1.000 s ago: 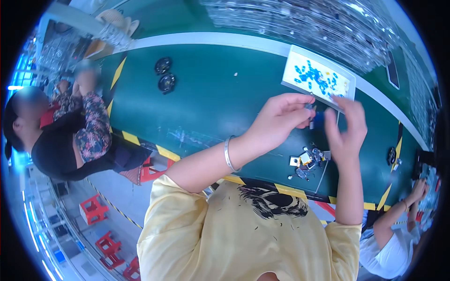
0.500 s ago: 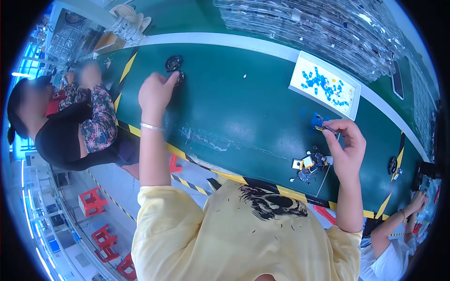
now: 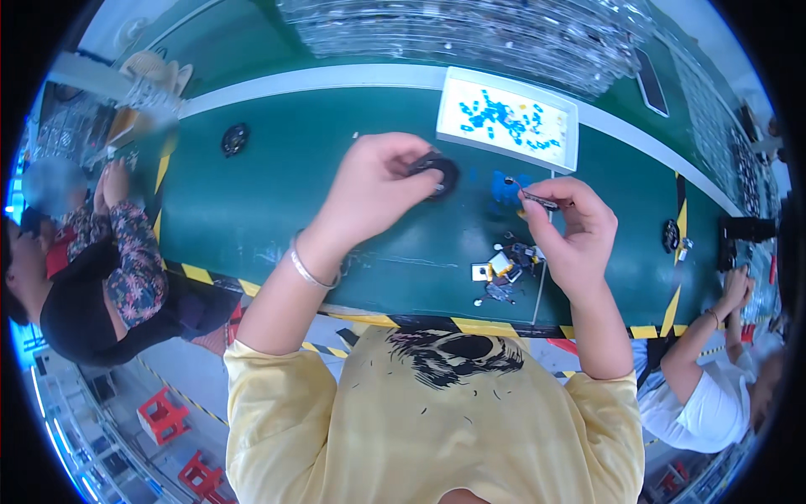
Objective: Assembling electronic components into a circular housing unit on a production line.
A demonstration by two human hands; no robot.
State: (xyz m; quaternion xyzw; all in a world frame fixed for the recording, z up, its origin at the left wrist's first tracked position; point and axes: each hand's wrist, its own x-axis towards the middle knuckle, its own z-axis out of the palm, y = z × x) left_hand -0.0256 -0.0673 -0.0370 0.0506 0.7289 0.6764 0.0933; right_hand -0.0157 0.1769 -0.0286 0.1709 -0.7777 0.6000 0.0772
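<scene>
Pinched in the fingers of my left hand (image 3: 369, 189) is a black round housing (image 3: 443, 176), raised over the middle of the green table. Just to its right, my right hand (image 3: 579, 231) grips a small thin dark part (image 3: 540, 200) between thumb and fingertips; its exact kind is too small to tell. Beneath these fingertips a blue piece (image 3: 504, 190) lies on the table, partly hidden. Closer to me sits a loose cluster of small electronic parts (image 3: 502, 267) with wires, some white and yellow. Another black round housing (image 3: 235, 140) rests at the far left.
A white tray (image 3: 470, 139) of several small blue pieces stands behind my hands. One more dark round part (image 3: 670, 236) lies near the striped tape at right. Clear plastic trays (image 3: 470, 29) are stacked at the back. Co-workers sit at both sides.
My left hand has taken one of the two black round housings from the left and carried it right, beside my right hand. The right hand keeps its thin part. The whole view has shifted.
</scene>
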